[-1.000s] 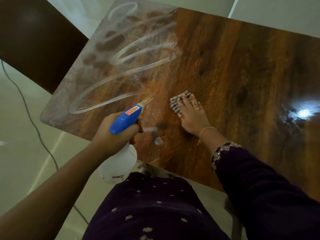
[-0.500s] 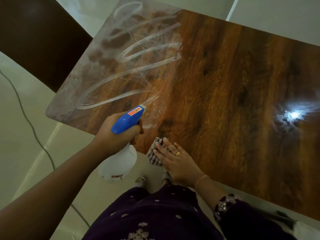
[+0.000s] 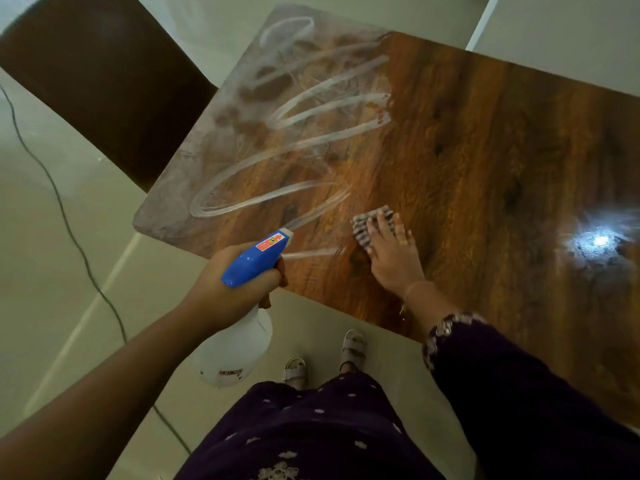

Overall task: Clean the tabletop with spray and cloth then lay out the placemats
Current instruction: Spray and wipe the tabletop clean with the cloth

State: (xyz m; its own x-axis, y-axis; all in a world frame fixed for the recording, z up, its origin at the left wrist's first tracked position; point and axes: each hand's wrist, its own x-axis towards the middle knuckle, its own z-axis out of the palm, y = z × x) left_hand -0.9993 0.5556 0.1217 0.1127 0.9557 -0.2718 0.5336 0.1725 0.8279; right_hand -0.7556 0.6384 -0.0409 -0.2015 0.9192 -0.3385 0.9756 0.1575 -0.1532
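looks like a home dining area: a glossy wood-grain table on a pale tiled floor, a dark brown chair at the table's far left corner, and a loose cable trailing left of the table.

We see a white spray bottle with a blue head, lower centre, and a striped cloth crumpled mid-frame on the streaked wooden tabletop.

Running dim and greenish throughout; bouncing one hard white glare off the glossy table at right; sinking the chair into near-black; bowing straight edges toward the borders; blurring slightly along the near forearm.
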